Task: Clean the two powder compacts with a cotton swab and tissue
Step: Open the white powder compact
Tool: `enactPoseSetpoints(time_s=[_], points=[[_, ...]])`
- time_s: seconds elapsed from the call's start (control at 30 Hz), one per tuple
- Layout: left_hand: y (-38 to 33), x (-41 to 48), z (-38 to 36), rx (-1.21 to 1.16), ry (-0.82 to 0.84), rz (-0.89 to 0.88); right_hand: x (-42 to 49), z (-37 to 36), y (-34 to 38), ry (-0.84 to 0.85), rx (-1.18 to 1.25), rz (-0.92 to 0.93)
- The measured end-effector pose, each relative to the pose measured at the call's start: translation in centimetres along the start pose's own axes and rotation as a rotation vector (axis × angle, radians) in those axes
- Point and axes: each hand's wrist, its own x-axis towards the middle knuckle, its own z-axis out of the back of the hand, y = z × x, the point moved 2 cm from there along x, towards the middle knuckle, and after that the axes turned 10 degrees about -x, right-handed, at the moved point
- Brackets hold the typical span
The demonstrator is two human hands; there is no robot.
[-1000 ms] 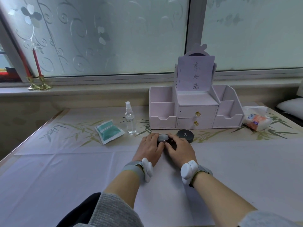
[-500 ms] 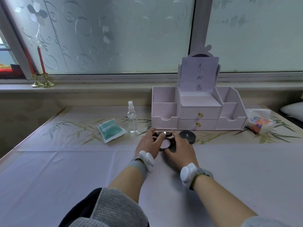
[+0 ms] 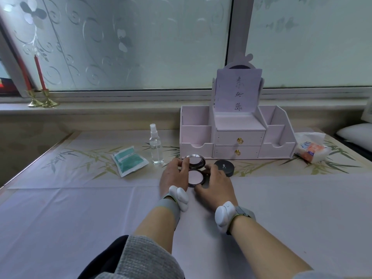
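Pink powder is showing in the open compact [image 3: 196, 176], which is lying on the cloth [image 3: 90, 208] near the organiser [image 3: 239, 135]. Left hand [image 3: 174, 176] is pinching the raised lid [image 3: 194, 161] at its rim; right hand [image 3: 217, 184] is gripping the base, fingers curled. Second compact [image 3: 224, 167] is sitting closed just beside. Recommended: be pinning the base flat while tilting the lid back, avoiding spilt powder. Tissue pack [image 3: 311, 150] is lying well apart, right.

A home dressing table: pink cosmetics organizer [image 3: 237, 135], frosted floral window [image 3: 120, 41], candlesticks [image 3: 43, 99] on the sill.
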Motion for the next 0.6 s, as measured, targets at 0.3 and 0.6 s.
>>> enactPoseSetpoints(time_s=[0.3,0.6], points=[[-0.08,-0.34,-0.08,0.068,0.035,-0.067,0.13,-0.1,-0.19,-0.035,-0.004,0.039],[0.15,0.1,-0.56,0.151,0.113,-0.101,0.21,-0.17,-0.34,-0.054,0.002,0.054]])
